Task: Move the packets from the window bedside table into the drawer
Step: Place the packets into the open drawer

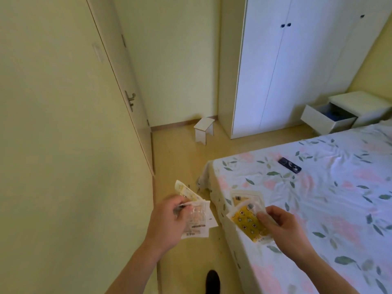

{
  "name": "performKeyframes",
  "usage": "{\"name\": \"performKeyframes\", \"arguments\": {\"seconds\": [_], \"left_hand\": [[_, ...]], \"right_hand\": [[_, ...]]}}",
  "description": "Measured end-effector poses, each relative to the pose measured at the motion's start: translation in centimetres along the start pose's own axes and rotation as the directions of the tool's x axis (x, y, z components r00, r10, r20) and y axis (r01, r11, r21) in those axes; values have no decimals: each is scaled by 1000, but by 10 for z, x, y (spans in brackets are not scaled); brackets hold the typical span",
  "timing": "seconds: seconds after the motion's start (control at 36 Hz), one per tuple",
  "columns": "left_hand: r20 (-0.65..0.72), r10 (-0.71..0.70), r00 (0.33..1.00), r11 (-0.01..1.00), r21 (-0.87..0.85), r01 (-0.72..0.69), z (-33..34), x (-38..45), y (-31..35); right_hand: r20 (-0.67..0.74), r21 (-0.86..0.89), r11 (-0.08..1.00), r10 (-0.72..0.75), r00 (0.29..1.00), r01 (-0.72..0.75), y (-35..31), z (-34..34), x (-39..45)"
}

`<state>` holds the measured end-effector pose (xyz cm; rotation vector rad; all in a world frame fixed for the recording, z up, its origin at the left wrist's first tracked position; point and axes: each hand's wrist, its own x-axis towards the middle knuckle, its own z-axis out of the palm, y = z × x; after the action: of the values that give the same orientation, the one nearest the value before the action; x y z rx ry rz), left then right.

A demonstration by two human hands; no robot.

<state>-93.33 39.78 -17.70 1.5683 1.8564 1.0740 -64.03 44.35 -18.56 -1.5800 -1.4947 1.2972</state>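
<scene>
Two handfuls of packets are in transit, and the job now is simply to get them across the room without shedding any. The bed (314,187) with its floral sheet fills the right side, a tall white wardrobe (297,64) stands past its foot, and tucked beside that is a white bedside table (360,102) whose drawer (327,119) is pulled out, with something blue inside. That looks like the goal, well apart from the hands, so I'd walk the strip of floor between wall and bed, keeping clear of the small white stool (204,129) near the corner. A dark remote-like object (289,165) lies on the sheet, no concern. The left hand (169,221) has its fingers curled round a loose fan of pale packets (195,211), several splayed at odd angles; those look likeliest to slip, so squaring them against the palm would help. The right hand (282,228) pinches a yellow patterned packet (249,224) with a paler one behind it. I'd lower both bundles into the drawer before letting go, rather than tossing them.
</scene>
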Motion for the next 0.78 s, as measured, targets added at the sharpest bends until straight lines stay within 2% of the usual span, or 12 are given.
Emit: {"name": "performKeyframes", "arguments": {"seconds": [0.17, 0.33, 0.47, 0.64, 0.78], "left_hand": [[-22, -28, 999, 1000, 11, 28, -17, 107, -21], [-91, -77, 993, 997, -7, 77, -43, 192, -39], [-66, -96, 993, 995, -5, 96, -49, 282, -63], [26, -57, 998, 998, -6, 57, -39, 410, -96], [110, 13, 994, 1000, -2, -13, -32, 522, -121]], "right_hand": [[50, 5, 1000, -18, 999, 18, -42, 28, 120], [115, -64, 993, -94, 989, 102, -99, 61, 228], [143, -1, 995, -102, 984, 104, -140, 87, 312], [68, 1, 999, -41, 997, 41, -156, 100, 407], [-47, 27, 999, 31, 998, -29, -167, 108, 478]]}}
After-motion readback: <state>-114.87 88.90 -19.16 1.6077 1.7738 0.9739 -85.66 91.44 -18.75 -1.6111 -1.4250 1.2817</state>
